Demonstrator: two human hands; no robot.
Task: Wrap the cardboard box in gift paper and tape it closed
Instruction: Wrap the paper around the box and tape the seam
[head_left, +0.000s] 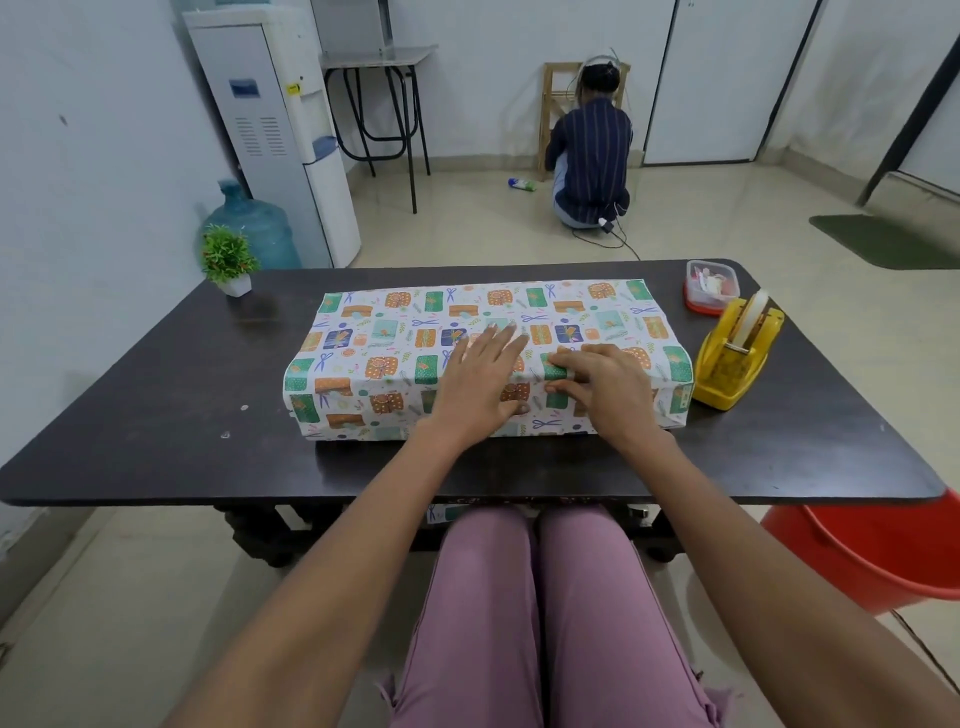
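— Dark wooden surface (156, 395), pale tiled room behind. Hands first?

— Left hand (480, 376) flat and spread on top of the wrapped box (395, 358), fingers straight, pressing paper down near the middle. Right hand (602, 384) just beside it, fingers bent, fingertips (558, 358) pressing at the paper, perhaps on a seam or a bit of tape; too small to tell which.

— And the box itself?

— Lying flat and lengthwise mid-surface, fully covered in patterned gift paper (571, 312). Probably light and stiff underneath, judging by cardboard; thin, smooth paper over it, likely to slide and crease, liable to tear at corners.

— Best hold?

— Flat palms on the broad top, or both short ends (304, 410) for turning. No pinching of loose paper.

— Anything else close by?

— Yellow tape dispenser (737, 358) just beside the right end, red-lidded container (709, 291) behind it, small potted plant (228, 260) far left.
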